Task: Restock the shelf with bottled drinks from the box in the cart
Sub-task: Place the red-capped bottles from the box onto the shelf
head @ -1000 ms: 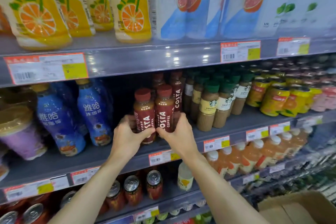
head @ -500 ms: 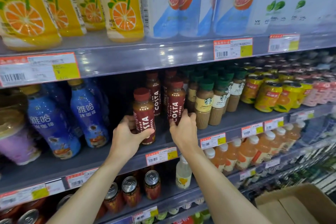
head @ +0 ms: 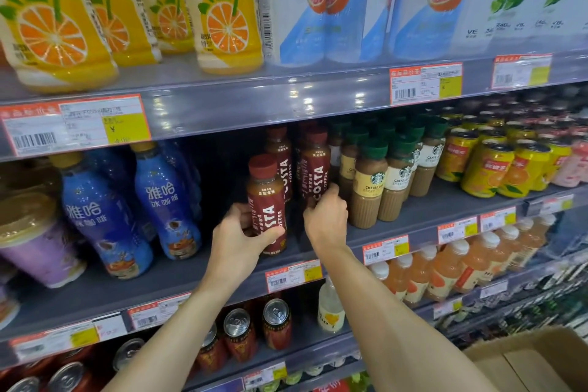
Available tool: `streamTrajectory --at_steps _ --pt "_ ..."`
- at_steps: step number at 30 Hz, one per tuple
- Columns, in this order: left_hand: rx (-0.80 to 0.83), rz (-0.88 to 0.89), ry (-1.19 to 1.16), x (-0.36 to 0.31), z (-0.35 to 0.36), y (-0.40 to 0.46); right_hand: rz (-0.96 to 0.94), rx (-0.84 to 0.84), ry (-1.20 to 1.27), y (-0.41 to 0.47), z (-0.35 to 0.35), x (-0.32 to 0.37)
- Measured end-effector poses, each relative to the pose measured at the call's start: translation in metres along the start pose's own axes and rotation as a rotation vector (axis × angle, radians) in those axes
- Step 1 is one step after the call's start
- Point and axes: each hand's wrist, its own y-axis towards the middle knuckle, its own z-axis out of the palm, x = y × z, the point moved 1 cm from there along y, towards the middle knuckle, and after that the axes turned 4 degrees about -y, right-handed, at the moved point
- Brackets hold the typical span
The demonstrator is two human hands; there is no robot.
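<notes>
**Placing step: coffee bottles onto middle shelf**

Left hand (head: 237, 240) wrapped round front coffee bottle (head: 267, 204), standing near middle shelf (head: 413, 229) front edge. Right hand (head: 326, 218) gripped second coffee bottle (head: 313, 169), set deeper, just beside green-capped bottles (head: 369, 181). Hands apart, one bottle each. Box (head: 525, 363) at lower right, contents hidden. Probably next: release both, reach back to box; needed upright bottles, labels forward.
</notes>
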Motion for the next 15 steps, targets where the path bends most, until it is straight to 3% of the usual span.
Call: streamTrajectory --at_steps 11,15 --pt "-0.036 0.028 0.053 0.005 0.012 0.005 0.071 0.066 0.021 0.002 0.004 -0.002" --pt "-0.087 0.07 0.157 0.01 0.025 0.012 -0.069 0.177 -0.167 -0.012 -0.001 -0.014"
